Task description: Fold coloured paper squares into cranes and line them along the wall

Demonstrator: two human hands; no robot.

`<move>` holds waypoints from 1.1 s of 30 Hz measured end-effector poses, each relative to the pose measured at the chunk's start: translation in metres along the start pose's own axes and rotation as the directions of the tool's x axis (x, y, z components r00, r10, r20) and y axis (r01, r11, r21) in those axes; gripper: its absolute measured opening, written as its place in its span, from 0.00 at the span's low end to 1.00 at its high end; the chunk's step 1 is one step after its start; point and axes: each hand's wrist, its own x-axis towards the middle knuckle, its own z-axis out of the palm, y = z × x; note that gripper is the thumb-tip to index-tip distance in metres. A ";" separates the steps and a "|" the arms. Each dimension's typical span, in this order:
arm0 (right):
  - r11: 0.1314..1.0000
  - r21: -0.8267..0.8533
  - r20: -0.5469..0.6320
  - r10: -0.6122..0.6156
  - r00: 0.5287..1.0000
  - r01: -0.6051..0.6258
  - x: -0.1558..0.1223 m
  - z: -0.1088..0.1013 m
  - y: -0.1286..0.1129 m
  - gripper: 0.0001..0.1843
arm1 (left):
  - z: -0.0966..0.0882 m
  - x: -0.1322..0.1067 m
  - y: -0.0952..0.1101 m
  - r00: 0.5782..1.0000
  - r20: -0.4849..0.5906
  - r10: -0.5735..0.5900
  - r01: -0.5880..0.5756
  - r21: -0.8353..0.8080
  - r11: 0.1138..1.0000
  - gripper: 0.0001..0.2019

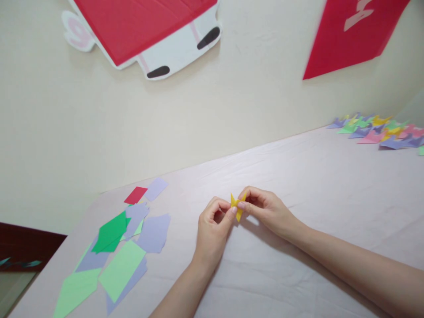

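Note:
A small yellow folded paper piece (239, 215) with two upward points is pinched between both hands, low over the pale cloth. My left hand (215, 221) grips its left side with thumb and index finger. From the right, my right hand (265, 206) pinches the other side, its thumb lying across the front. The fingertips cover part of the folds, so the whole shape is not visible.
Loose sheets of green paper (111, 232), light green paper (122, 269), lilac paper (154, 233) and red paper (135, 195) lie on the left of the table (291, 282). Several folded paper pieces (372, 136) stand at the far right, near the wall (185, 128).

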 end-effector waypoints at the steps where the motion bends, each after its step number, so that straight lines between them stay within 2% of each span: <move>1: 1.000 -0.006 -0.011 0.000 1.000 0.000 0.000 -0.001 0.000 0.12 | 0.000 0.000 0.000 1.000 0.008 -0.009 0.009 -0.004 1.000 0.08; 4: 1.000 -0.009 -0.030 0.003 1.000 -0.003 0.001 -0.002 0.000 0.12 | 0.000 -0.001 0.000 0.999 0.035 -0.027 0.027 -0.010 1.000 0.07; 7: 0.999 0.047 -0.006 0.018 1.000 -0.018 0.002 -0.002 0.001 0.13 | 0.000 -0.001 -0.001 0.999 0.045 0.008 -0.009 0.022 1.000 0.10; 16: 0.996 0.080 -0.017 -0.046 0.999 0.047 0.003 -0.001 -0.002 0.09 | 0.003 -0.004 0.007 0.990 0.072 0.118 -0.132 0.245 0.960 0.07; 22: 0.990 0.129 -0.089 -0.044 0.995 0.056 0.000 0.003 -0.003 0.09 | 0.008 -0.006 0.013 0.982 0.080 0.171 -0.186 0.255 0.949 0.10; 26: 0.968 0.247 -0.187 -0.008 0.982 0.055 0.002 0.001 -0.001 0.08 | 0.009 -0.007 0.011 0.986 0.094 0.137 -0.157 0.253 0.955 0.10; 29: 0.956 0.290 -0.248 0.030 0.968 0.045 0.005 -0.002 0.001 0.09 | 0.008 -0.007 0.006 0.996 0.072 0.054 -0.067 0.180 0.981 0.10; 33: 0.979 0.199 -0.109 0.070 0.992 -0.047 0.003 0.000 -0.002 0.14 | 0.004 -0.005 0.002 0.999 0.017 -0.039 0.039 -0.001 0.999 0.11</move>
